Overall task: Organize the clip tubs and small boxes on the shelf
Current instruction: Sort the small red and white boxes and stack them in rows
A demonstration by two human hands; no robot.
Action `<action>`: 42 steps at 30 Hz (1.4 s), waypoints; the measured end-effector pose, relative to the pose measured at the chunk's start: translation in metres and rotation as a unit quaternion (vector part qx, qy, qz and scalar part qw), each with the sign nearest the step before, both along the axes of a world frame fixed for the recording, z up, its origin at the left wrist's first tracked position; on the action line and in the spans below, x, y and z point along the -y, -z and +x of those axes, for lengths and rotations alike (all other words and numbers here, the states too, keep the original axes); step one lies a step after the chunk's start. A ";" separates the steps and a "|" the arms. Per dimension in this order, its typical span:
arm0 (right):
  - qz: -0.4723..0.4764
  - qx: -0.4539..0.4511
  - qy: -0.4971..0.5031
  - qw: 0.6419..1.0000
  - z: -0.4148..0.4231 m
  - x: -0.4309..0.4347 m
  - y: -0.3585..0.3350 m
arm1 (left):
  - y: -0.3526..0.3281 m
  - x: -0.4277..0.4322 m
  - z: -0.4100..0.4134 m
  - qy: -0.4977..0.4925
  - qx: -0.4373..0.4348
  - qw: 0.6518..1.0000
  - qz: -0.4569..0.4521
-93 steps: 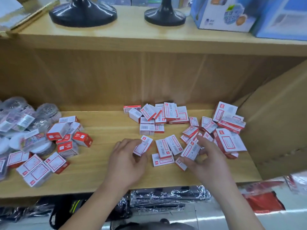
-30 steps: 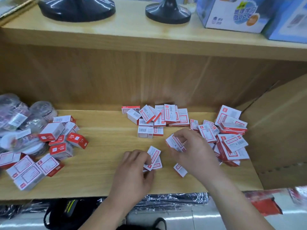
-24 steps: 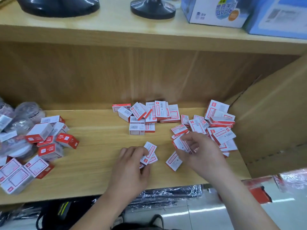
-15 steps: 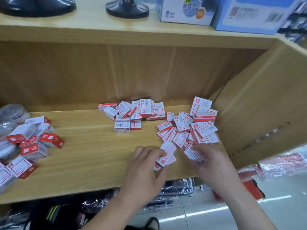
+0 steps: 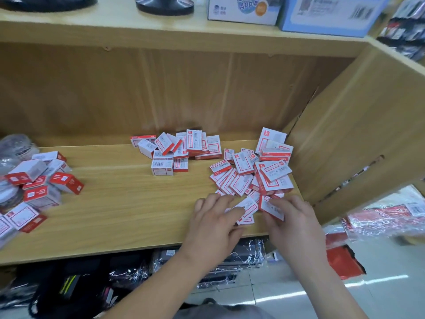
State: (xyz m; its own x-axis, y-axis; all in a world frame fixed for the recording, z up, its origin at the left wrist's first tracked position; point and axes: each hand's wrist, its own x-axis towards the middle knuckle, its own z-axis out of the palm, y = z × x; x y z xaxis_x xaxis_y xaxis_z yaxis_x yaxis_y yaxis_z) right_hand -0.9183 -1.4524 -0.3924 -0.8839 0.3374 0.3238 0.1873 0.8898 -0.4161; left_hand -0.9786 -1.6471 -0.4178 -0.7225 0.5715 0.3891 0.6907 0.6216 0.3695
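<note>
On the shelf (image 5: 115, 203), boxes (image 5: 250, 178) lie heaped at its right end, more boxes (image 5: 174, 153) toward its back, tubs (image 5: 15, 146) at its left end.

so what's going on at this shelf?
A person is sorting small red-and-white boxes on a wooden shelf. The left hand holds a small stack near the front edge, and the right hand pinches another box right beside it. A loose heap lies just behind the hands by the right wall. A back cluster sits mid-shelf, and bigger boxes with clear clip tubs are piled at the far left. Nothing looks lined up yet.
</note>
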 end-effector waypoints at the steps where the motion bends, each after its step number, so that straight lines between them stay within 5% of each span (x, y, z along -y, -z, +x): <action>1: -0.006 -0.007 -0.007 1.000 -0.002 0.003 -0.006 | -0.001 0.003 0.001 0.002 0.011 1.000 0.006; 15: -0.057 0.068 -0.147 0.985 -0.092 0.095 -0.043 | -0.002 0.116 -0.046 -0.157 0.050 0.977 0.134; 22: -0.079 0.050 -0.150 0.984 -0.149 0.126 -0.042 | -0.020 0.150 -0.119 -0.209 0.138 0.964 0.090; 29: 0.016 0.037 -0.211 0.977 -0.182 0.146 -0.024 | -0.028 0.148 -0.167 -0.128 0.201 0.971 -0.019; 36: -0.184 0.058 -0.132 0.972 -0.186 0.132 -0.023 | -0.027 0.150 -0.177 -0.148 0.105 0.983 0.033; 42: -0.204 0.057 -0.051 0.976 -0.204 0.126 -0.027 | -0.031 0.138 -0.194 -0.131 0.101 0.986 0.013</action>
State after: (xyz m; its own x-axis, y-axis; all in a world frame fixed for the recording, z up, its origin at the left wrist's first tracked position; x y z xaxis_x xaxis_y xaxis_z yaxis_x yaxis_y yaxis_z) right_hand -1.1219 -1.5782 -0.3659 -0.9422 0.3254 0.0793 0.1712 0.6714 -0.7211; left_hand -1.1728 -1.7849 -0.3863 -0.9081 0.3468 0.2345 0.4187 0.7575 0.5009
